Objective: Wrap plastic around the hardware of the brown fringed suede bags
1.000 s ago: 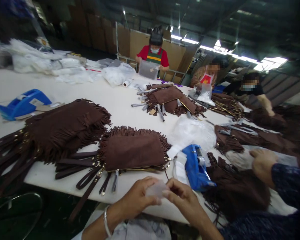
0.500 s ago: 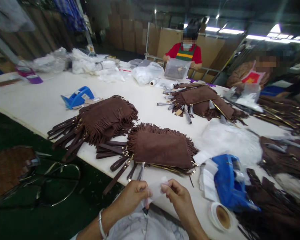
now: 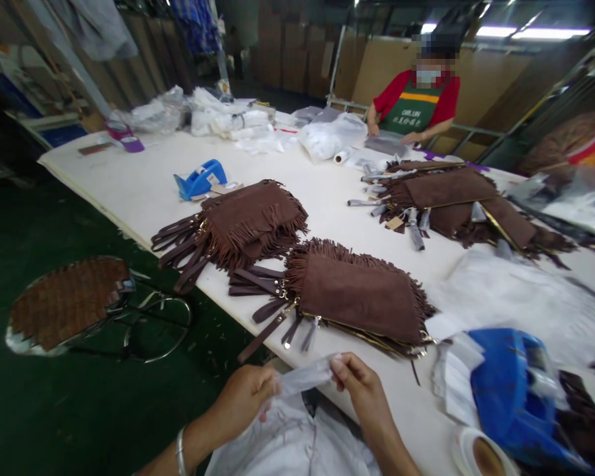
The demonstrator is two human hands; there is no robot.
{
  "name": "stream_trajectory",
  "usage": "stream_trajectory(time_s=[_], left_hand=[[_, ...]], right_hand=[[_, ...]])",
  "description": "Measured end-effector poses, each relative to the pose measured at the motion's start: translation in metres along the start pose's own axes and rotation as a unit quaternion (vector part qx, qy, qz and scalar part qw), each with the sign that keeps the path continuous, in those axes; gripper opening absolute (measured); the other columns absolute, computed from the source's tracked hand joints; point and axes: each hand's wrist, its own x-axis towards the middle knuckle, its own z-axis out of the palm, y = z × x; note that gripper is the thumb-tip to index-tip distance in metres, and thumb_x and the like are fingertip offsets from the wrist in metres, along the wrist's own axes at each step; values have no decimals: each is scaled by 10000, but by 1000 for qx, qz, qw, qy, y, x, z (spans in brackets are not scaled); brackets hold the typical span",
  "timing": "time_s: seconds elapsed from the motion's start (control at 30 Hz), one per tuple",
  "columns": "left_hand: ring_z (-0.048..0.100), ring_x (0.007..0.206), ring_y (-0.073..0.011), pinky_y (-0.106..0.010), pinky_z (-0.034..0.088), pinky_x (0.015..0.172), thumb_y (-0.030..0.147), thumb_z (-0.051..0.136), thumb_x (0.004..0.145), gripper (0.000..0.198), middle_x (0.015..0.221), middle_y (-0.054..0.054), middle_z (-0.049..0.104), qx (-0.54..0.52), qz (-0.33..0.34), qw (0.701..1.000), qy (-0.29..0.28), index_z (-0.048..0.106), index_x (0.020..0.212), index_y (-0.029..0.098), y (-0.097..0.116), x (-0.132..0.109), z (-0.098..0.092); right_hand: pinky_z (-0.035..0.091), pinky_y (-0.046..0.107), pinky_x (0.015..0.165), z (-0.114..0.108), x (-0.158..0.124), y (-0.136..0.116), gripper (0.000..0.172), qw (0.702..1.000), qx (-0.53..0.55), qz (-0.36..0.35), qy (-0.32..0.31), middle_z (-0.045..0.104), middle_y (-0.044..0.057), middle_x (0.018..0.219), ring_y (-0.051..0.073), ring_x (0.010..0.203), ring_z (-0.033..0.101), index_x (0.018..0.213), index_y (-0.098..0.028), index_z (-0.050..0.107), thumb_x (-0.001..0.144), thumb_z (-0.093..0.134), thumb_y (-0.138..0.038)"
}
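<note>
My left hand (image 3: 242, 400) and my right hand (image 3: 364, 390) pinch the two ends of a small clear plastic piece (image 3: 305, 375), stretched between them just off the near table edge. A silver bangle circles my left wrist. Right in front lies a brown suede fringed bag (image 3: 359, 294) with gold hardware and dangling straps. A second stack of fringed bags (image 3: 245, 221) lies to its left. A blue tape dispenser (image 3: 518, 390) stands to my right, with a tape roll (image 3: 483, 456) beside it.
The white table (image 3: 143, 192) carries more brown bags (image 3: 456, 205), white plastic bags (image 3: 515, 297), another blue dispenser (image 3: 201, 178) and piles of wrapping at the far end. A person in a red shirt and green apron works across the table. A woven stool (image 3: 67, 301) stands on the dark floor at left.
The view has swung left, showing the stool and floor. My hands stayed at the table edge and pulled the clear plastic piece out longer between them. The other person's hand at right has left the view.
</note>
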Motion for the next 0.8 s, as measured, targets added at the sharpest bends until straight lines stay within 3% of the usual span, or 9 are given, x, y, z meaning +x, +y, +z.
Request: stream_trajectory(time_s=[0.07,0.13,0.23,0.3,0.43,0.53,0.63,0.7,0.8], left_hand=[[520,493,-124,-234,364,527,476,463,889,396,533,22,554,13,10,1000,8,547,646,174,-1,-3,-3],[558,575,-138,-243,398,586,470,539,847,349,604,9,596,-52,9,999,3,573,679,166,-11,-6,-8],[553,606,-143,-239,398,575,464,776,618,376,646,2,610,-149,-33,988,13,575,682,152,-39,-11,-18],[507,529,-121,-225,357,510,479,835,507,455,582,16,575,-155,-70,985,34,542,626,153,-55,-18,-26],[508,481,-136,-242,360,478,588,701,665,457,550,14,564,-140,-84,986,24,510,627,175,-62,-41,-39],[520,513,-142,-253,363,526,562,530,834,427,550,18,558,-25,-50,998,42,529,643,180,-55,-59,-48],[537,592,-145,-261,365,607,529,471,886,427,603,0,598,43,-22,996,72,573,673,174,-66,-69,-56],[558,639,-156,-260,373,618,582,555,817,417,681,-20,640,-43,-41,996,67,597,761,170,-88,-70,-61],[522,566,-135,-234,333,540,644,760,558,560,651,-15,624,-177,-99,978,47,563,762,161,-127,-70,-68]], right_hand=[[343,235,572,2,1,1,300,1000,1,9,-1,501,-29,628,123,590,426,710,-186,597,808,618,-469],[333,234,562,4,1,4,298,1000,-4,17,1,495,-33,625,120,579,413,708,-188,596,799,627,-470],[314,233,546,6,1,6,310,1000,-18,22,11,482,-39,605,116,562,390,676,-190,576,780,644,-474],[303,231,537,10,1,6,330,999,-27,22,6,474,-41,591,115,555,379,654,-190,558,757,663,-486],[282,227,523,27,3,5,397,999,-44,17,-20,444,-43,557,114,548,367,606,-196,493,759,644,-530],[271,226,518,43,7,5,411,997,-73,4,-26,436,-43,550,112,544,361,605,-199,470,794,599,-540],[275,223,519,57,10,2,365,994,-88,-14,-59,441,-42,580,113,558,376,660,-195,500,819,578,-514],[283,221,520,64,12,-1,324,993,-92,-24,-74,444,-43,591,114,559,387,707,-192,526,835,563,-488],[299,222,524,70,14,-6,283,991,-98,-36,-77,444,-42,603,116,559,397,751,-191,552,850,546,-456]])
